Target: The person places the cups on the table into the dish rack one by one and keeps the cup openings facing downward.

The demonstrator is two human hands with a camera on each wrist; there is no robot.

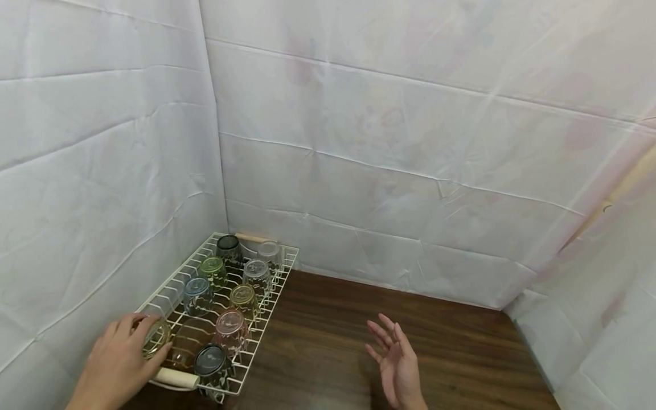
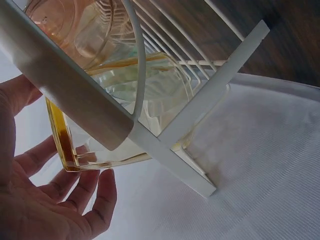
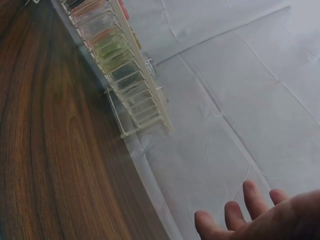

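Observation:
My left hand (image 1: 120, 356) holds a yellow-tinted glass (image 1: 156, 337) upside down at the near left corner of a white wire rack (image 1: 256, 340). In the left wrist view the fingers and thumb of the left hand (image 2: 60, 200) curl about the amber base of this glass (image 2: 62, 135), partly behind the rack's wooden handle (image 2: 75, 90). My right hand (image 1: 400, 367) hovers over the brown table with nothing in it, fingers loosely bent and spread. The right wrist view shows the fingers of that right hand (image 3: 250, 217) against the white sheet.
Other upturned glasses stand in the rack: dark grey (image 1: 210, 360), pink (image 1: 230, 323), amber (image 1: 243, 297), blue (image 1: 197, 288), green (image 1: 212, 266) and several more. White sheets (image 1: 359, 171) wall the wooden table (image 1: 318, 341) at the back and sides; the rack sits by the left one.

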